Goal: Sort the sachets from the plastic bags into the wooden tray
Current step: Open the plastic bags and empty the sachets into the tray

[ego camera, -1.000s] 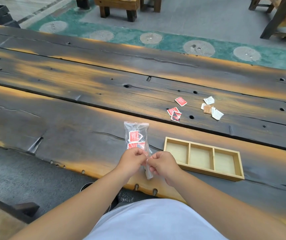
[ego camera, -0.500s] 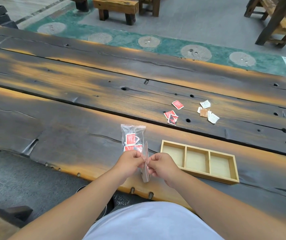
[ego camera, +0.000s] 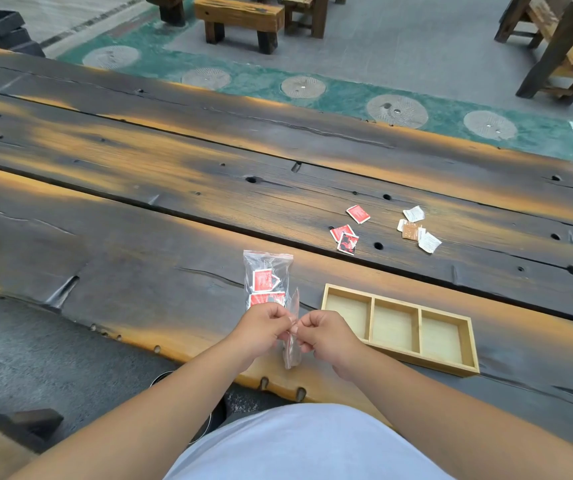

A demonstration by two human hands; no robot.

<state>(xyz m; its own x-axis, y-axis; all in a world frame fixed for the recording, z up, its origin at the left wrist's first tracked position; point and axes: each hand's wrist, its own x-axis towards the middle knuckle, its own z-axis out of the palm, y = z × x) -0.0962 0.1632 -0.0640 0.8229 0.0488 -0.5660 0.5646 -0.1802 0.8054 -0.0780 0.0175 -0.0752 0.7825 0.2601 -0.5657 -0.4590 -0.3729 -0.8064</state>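
Observation:
My left hand (ego camera: pixel 262 327) and my right hand (ego camera: pixel 326 332) pinch a small clear plastic bag (ego camera: pixel 292 344) between them, seen edge-on near the table's front edge. Just behind my left hand lies a second clear zip bag (ego camera: pixel 267 277) holding red sachets. To the right stands the wooden tray (ego camera: pixel 469 344), its three compartments bare. Farther back, three red sachets (ego camera: pixel 347 233) lie loose on the table, and a small cluster of white and brown sachets (ego camera: pixel 416 230) lies to their right.
The long dark wooden table (ego camera: pixel 139 209) has cracks, holes and a rough front edge. Wooden benches (ego camera: pixel 240 20) and a chair (ego camera: pixel 562 39) stand on the floor beyond the table.
Both hands stay pinched on the small bag, which has turned more edge-on. The camera view has shifted slightly; the other items have not moved.

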